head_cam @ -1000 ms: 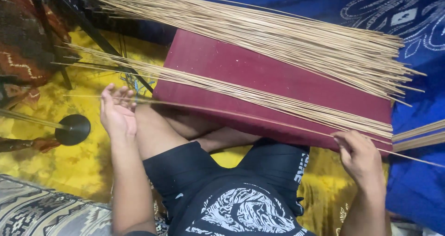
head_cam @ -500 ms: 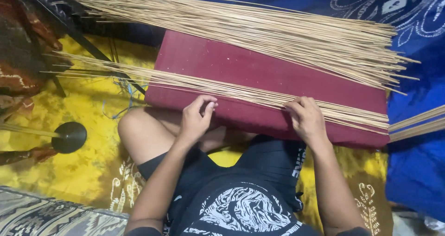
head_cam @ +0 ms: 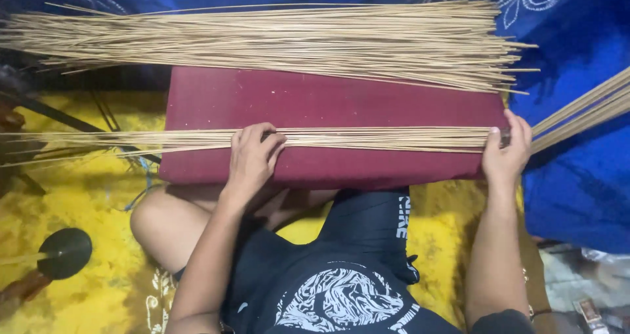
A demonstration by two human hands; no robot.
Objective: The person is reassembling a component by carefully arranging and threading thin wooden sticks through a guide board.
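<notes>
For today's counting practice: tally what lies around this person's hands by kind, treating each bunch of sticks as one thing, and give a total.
Bunches of thin sticks: 3 (far bunch, near bunch, right bunch)
Maroon cushion: 1
Dark round disc: 1
Total: 5
</notes>
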